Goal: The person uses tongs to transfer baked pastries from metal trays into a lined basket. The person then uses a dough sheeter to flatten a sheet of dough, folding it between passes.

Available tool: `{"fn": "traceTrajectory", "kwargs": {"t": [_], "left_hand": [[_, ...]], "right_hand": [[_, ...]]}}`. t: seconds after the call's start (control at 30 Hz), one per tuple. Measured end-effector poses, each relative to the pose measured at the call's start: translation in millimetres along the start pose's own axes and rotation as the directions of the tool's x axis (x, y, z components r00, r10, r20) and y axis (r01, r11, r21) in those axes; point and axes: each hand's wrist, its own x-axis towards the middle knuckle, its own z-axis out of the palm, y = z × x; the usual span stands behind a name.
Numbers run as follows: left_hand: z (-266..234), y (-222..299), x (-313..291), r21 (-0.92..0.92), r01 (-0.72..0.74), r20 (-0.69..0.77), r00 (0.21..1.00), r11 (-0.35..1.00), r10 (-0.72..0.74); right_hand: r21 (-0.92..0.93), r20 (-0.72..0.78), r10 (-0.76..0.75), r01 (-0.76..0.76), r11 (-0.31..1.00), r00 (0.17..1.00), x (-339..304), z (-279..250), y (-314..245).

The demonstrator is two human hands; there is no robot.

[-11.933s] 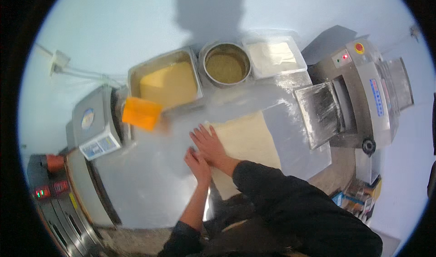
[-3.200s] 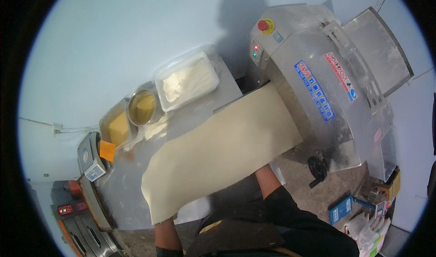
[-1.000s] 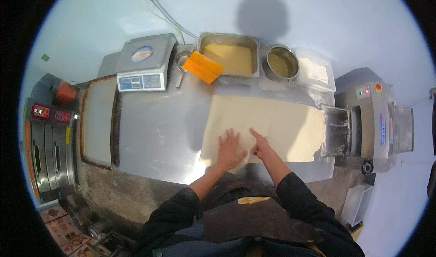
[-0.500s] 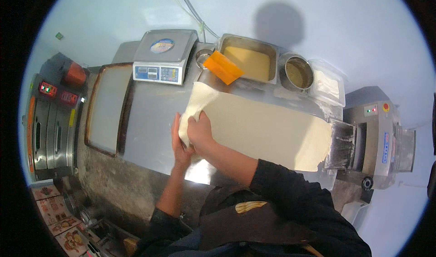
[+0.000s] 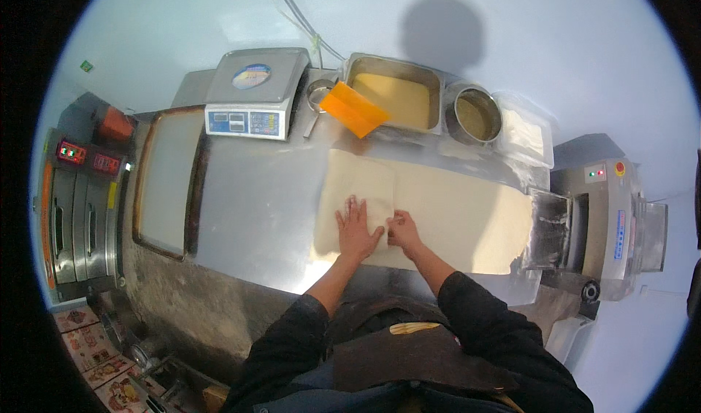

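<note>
A long pale sheet of dough (image 5: pixel 453 216) lies on the steel table (image 5: pixel 255 208), its left end folded over into a double layer. My left hand (image 5: pixel 356 229) presses flat on the folded part, fingers spread. Beside it, my right hand (image 5: pixel 404 230) rests on the fold's edge with fingers curled down onto the dough. The sheet's right end reaches the tray of the dough roller machine (image 5: pixel 606 216).
Behind the dough stand a digital scale (image 5: pixel 255 95), an orange scraper (image 5: pixel 354 108), a rectangular pan of yellow filling (image 5: pixel 398 95), a round tin (image 5: pixel 476 115) and a clear tub (image 5: pixel 524 132). A framed tray (image 5: pixel 164 179) and an oven (image 5: pixel 77 201) sit to the left.
Half a second ago both hands lifted the dough's left end; now it is folded over to the right and both hands press on it.
</note>
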Motion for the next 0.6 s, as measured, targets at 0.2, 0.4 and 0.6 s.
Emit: {"fn": "traceTrajectory", "kwargs": {"t": [0.2, 0.4, 0.6], "left_hand": [[16, -30, 0, 0.100, -0.001, -0.140, 0.990, 0.995, 0.015], [11, -35, 12, -0.257, 0.105, -0.040, 0.992, 0.961, -0.119], [7, 11, 17, 0.048, -0.097, 0.078, 0.993, 0.994, 0.094]], "right_hand": [[-0.347, 0.015, -0.210, 0.202, 0.916, 0.978, -13, 31, 46], [-0.338, 0.089, -0.337, 0.346, 0.875, 0.937, -51, 16, 11], [-0.331, 0.023, -0.329, 0.317, 0.889, 0.944, -53, -43, 20]]}}
